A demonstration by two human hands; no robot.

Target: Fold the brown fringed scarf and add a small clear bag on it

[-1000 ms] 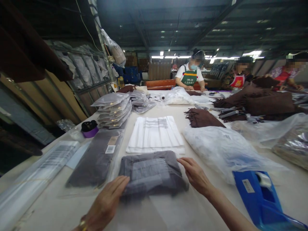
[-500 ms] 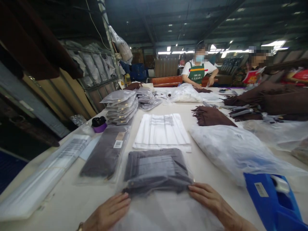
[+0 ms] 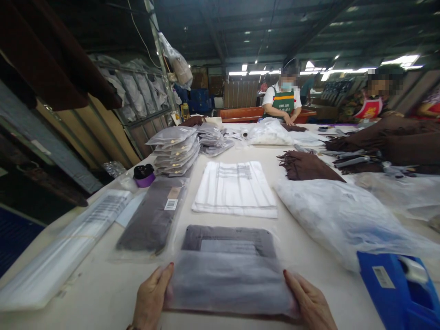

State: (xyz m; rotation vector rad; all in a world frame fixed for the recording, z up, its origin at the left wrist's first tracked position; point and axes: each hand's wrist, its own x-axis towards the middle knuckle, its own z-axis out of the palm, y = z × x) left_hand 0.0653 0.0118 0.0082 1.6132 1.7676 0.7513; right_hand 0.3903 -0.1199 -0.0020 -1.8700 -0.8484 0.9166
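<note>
In the head view a folded dark scarf in a clear plastic bag (image 3: 227,270) lies in front of me, its clouded near part doubled over the far part. My left hand (image 3: 153,293) grips the bag's left edge, thumb on top and fingers underneath. On the opposite edge my right hand (image 3: 307,298) holds it the same way. The hidden fingers show only dimly through the plastic. Just beyond lies a stack of flat white plastic bags (image 3: 235,190). To the left is another bagged dark scarf (image 3: 149,220) with a barcode label.
Bagged scarves (image 3: 175,149) are piled at the back left. A bundle of clear bags (image 3: 65,247) lies far left, near a purple tape holder (image 3: 145,178). At right are a plastic sack (image 3: 337,215), a blue dispenser (image 3: 392,293) and brown fringed scarves (image 3: 307,167). Two co-workers stand across the table.
My hands have gone from lying flat by the bag's near part to gripping both sides. The bag's loose near part now lies folded over the scarf, which has shifted slightly nearer.
</note>
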